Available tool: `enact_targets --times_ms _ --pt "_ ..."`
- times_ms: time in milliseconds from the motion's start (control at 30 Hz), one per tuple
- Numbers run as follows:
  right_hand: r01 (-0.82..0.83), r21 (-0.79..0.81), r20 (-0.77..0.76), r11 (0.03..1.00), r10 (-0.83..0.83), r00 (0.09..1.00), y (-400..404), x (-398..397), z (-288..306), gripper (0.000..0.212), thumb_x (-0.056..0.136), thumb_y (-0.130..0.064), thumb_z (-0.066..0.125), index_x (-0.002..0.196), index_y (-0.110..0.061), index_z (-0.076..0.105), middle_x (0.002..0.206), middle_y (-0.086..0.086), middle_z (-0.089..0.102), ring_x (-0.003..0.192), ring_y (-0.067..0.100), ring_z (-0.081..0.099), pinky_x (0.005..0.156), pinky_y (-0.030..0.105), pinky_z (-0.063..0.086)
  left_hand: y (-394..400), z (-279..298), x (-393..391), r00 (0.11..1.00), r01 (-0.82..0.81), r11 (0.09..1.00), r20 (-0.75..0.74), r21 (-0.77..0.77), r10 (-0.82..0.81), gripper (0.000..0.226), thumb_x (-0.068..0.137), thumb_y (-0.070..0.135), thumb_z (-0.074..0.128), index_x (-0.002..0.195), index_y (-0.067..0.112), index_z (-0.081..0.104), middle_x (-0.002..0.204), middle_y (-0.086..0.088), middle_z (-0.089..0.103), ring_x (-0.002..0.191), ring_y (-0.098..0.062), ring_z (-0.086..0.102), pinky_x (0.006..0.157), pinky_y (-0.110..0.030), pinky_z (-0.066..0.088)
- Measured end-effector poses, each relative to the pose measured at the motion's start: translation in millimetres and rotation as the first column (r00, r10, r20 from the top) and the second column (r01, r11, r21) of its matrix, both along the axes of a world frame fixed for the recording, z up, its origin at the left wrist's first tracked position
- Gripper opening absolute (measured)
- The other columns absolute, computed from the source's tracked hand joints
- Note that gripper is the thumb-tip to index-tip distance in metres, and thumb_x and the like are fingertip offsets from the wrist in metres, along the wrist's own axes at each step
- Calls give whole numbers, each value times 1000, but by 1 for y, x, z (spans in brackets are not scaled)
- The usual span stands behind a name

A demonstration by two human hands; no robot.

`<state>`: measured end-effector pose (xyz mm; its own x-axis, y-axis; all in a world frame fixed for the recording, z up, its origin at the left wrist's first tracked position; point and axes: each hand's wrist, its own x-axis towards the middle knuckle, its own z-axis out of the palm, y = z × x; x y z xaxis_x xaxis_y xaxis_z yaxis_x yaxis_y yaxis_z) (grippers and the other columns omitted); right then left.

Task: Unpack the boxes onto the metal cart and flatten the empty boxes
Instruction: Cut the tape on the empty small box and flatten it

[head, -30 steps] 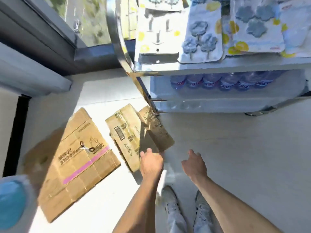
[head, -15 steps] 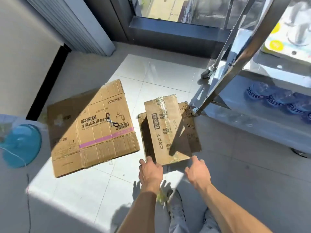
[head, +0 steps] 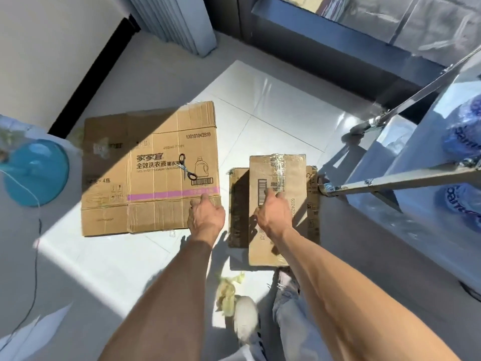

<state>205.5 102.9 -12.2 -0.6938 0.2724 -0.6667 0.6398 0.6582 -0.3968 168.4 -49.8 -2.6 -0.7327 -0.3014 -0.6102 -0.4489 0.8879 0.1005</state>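
Observation:
A large flattened cardboard box (head: 145, 173) with a pink stripe lies on the white tile floor, scissors (head: 186, 170) resting on it. My left hand (head: 207, 213) touches its near right corner, fingers forward. To the right lie two smaller flattened boxes, the taped one (head: 283, 178) on top of another (head: 238, 204). My right hand (head: 273, 212) rests on the taped box, fingers spread. The metal cart (head: 395, 181) stands at the right, with bottled water (head: 463, 134) on its lower shelf.
A blue round fan base (head: 36, 173) with a thin cord stands at the left. Crumpled yellowish tape scraps (head: 229, 290) lie near my white shoe (head: 246, 321). A dark window frame (head: 325, 40) and a wall close the far side.
My view has tilted down and turned left. Both hands reached forward: the left onto the large box's corner, the right onto the taped box.

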Motion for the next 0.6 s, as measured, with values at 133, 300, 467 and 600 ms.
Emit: enact_targets --times_ms 133,300,467,600 --pt "3 -5 104 1000 -3 995 -22 -36 -25 59 101 -18 47 153 -14 19 157 16 19 142 33 31 113 45 35 -6 -14 -31 1000 25 999 -20 43 -24 47 92 23 57 136 18 44 129 -11 45 104 -28 58 91 -44 52" --pt "-113 -38 13 993 114 993 -67 -70 -47 46 94 -14 53 138 -10 38 129 18 44 116 35 52 98 43 49 -20 -38 -65 999 29 999 -22 41 -28 43 93 23 57 134 14 45 128 -12 45 106 -27 57 94 -39 49" --pt "-220 5 31 976 219 975 -98 -92 -88 41 92 -18 52 131 -10 43 128 17 44 113 34 49 95 43 47 -43 -88 -79 996 66 998 55 16 -67 41 94 24 53 134 15 46 130 -14 46 115 -32 54 98 -41 45" --pt "-270 41 60 962 268 962 -119 -127 -144 40 94 -22 51 132 -11 45 132 18 42 119 34 47 96 42 48 -69 -153 -105 997 61 998 50 20 -62 37 94 25 52 130 15 48 127 -13 47 115 -31 53 91 -39 42"
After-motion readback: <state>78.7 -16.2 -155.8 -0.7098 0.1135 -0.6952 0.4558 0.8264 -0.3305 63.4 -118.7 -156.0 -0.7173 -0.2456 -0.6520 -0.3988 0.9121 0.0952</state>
